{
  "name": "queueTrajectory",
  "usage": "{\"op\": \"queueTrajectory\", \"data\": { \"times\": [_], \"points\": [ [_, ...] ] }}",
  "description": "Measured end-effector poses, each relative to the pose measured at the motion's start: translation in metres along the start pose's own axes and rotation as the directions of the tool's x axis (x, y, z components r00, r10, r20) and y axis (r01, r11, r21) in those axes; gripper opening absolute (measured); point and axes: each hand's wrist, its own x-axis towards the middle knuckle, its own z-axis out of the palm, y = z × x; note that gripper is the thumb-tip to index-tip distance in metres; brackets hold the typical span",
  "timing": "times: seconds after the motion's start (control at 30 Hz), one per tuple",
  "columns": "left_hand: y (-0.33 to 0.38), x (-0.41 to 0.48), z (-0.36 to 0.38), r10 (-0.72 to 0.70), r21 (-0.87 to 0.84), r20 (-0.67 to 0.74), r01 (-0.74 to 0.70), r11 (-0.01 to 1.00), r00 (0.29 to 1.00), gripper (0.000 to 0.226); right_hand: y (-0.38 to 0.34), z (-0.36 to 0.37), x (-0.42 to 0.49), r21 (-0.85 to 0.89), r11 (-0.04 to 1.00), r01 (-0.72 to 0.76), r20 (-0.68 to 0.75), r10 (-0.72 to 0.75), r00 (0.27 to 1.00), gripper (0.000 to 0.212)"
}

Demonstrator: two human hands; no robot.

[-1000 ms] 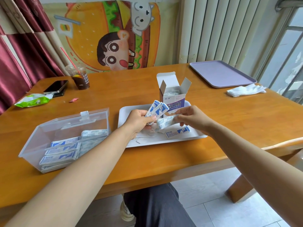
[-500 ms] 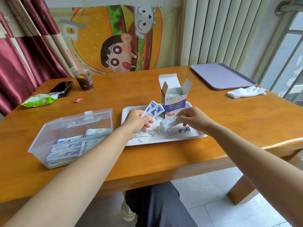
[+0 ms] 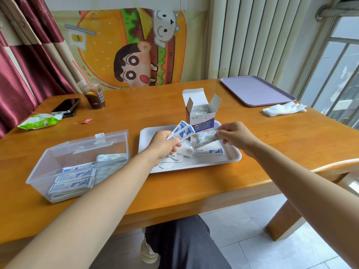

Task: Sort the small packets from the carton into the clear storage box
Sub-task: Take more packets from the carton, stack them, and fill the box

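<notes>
An open white and purple carton (image 3: 202,115) stands upright at the back of a white tray (image 3: 231,158). My left hand (image 3: 163,143) grips a fan of blue and white packets (image 3: 181,131) above the tray. My right hand (image 3: 236,135) pinches one end of a clear wrapped bundle of packets (image 3: 204,139) in front of the carton. One single packet (image 3: 209,151) lies flat on the tray, beside some torn white paper scraps (image 3: 175,158). The clear storage box (image 3: 38,171) sits open at the left with stacks of packets (image 3: 74,179) inside.
A wooden table (image 3: 194,187) carries a phone (image 3: 67,106), an iced drink cup (image 3: 93,94), a green wrapper (image 3: 38,122), a lilac tray (image 3: 256,90) and white gloves (image 3: 283,111). A chair back (image 3: 340,167) sits at the right, and my knees are under the table.
My right hand has lifted the wrapped bundle a little and drawn it to the right, away from my left hand. The fan of packets stays in my left hand.
</notes>
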Motion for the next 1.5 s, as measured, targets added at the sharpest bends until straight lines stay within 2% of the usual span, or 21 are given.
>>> {"op": "queueTrajectory", "data": {
  "times": [0.17, 0.4, 0.57, 0.63, 0.67, 0.73, 0.8, 0.87, 0.93, 1.03, 1.23, 1.3, 1.4, 1.5],
  "points": [
    [-0.001, 0.001, -0.001, -0.016, 0.029, -0.003, 0.016, 0.999, 1.0, 0.021, 0.003, 0.004, 0.003, -0.044, 0.999, 0.026, -0.006, -0.027, 1.0, 0.014],
    [-0.003, 0.003, -0.003, -0.055, 0.061, -0.011, 0.056, 0.997, 0.998, 0.022, 0.002, 0.001, -0.007, 0.114, 0.981, 0.158, 0.15, -0.175, 0.973, 0.015],
    [-0.001, 0.003, -0.004, -0.062, 0.109, 0.017, 0.06, 0.992, 0.998, 0.023, 0.007, 0.009, -0.003, -0.027, 0.989, 0.146, 0.263, -0.134, 0.955, 0.045],
    [0.0, 0.002, -0.004, -0.058, 0.133, 0.035, 0.053, 0.99, 0.998, 0.023, 0.005, 0.008, -0.003, -0.131, 0.977, 0.168, 0.285, -0.125, 0.95, 0.037],
    [0.001, 0.003, -0.003, -0.052, 0.142, 0.048, 0.045, 0.989, 0.997, 0.024, 0.003, 0.006, -0.004, -0.14, 0.972, 0.186, 0.268, -0.144, 0.953, 0.027],
    [0.005, 0.003, 0.0, -0.036, 0.173, 0.075, 0.023, 0.985, 0.997, 0.023, -0.002, -0.001, -0.005, -0.018, 0.981, 0.191, 0.174, -0.185, 0.967, 0.011],
    [0.009, 0.004, 0.007, -0.03, 0.225, 0.091, 0.008, 0.974, 0.995, 0.021, -0.003, -0.01, -0.005, 0.155, 0.975, 0.162, 0.051, -0.171, 0.984, 0.01],
    [0.013, 0.007, 0.018, -0.044, 0.271, 0.117, 0.011, 0.963, 0.992, 0.02, 0.0, -0.018, -0.005, 0.243, 0.963, 0.118, -0.007, -0.12, 0.993, 0.013],
    [0.016, 0.01, 0.033, -0.061, 0.335, 0.164, 0.003, 0.942, 0.985, 0.016, 0.005, -0.021, -0.008, 0.249, 0.965, 0.08, -0.002, -0.082, 0.997, 0.011],
    [0.014, 0.018, 0.052, -0.001, 0.486, 0.212, -0.104, 0.868, 0.977, 0.012, 0.011, -0.02, -0.011, 0.221, 0.974, 0.041, 0.031, -0.049, 0.998, 0.01],
    [0.012, 0.021, 0.056, 0.202, 0.629, 0.069, -0.199, 0.752, 0.977, 0.026, 0.015, -0.017, -0.011, 0.183, 0.983, 0.03, 0.076, -0.045, 0.996, 0.01],
    [0.012, 0.02, 0.045, 0.267, 0.593, 0.004, -0.217, 0.776, 0.964, 0.024, 0.013, -0.014, -0.011, 0.19, 0.981, 0.031, 0.096, -0.05, 0.994, 0.01],
    [0.017, 0.01, 0.024, 0.277, 0.366, -0.096, -0.225, 0.903, 0.956, 0.035, 0.009, -0.002, -0.009, 0.154, 0.987, 0.042, 0.148, -0.066, 0.987, 0.01],
    [0.022, -0.01, 0.011, 0.243, 0.227, -0.05, -0.226, 0.948, 0.969, 0.046, 0.004, 0.015, -0.011, 0.032, 0.992, 0.125, 0.216, -0.129, 0.968, 0.004]
  ]
}}
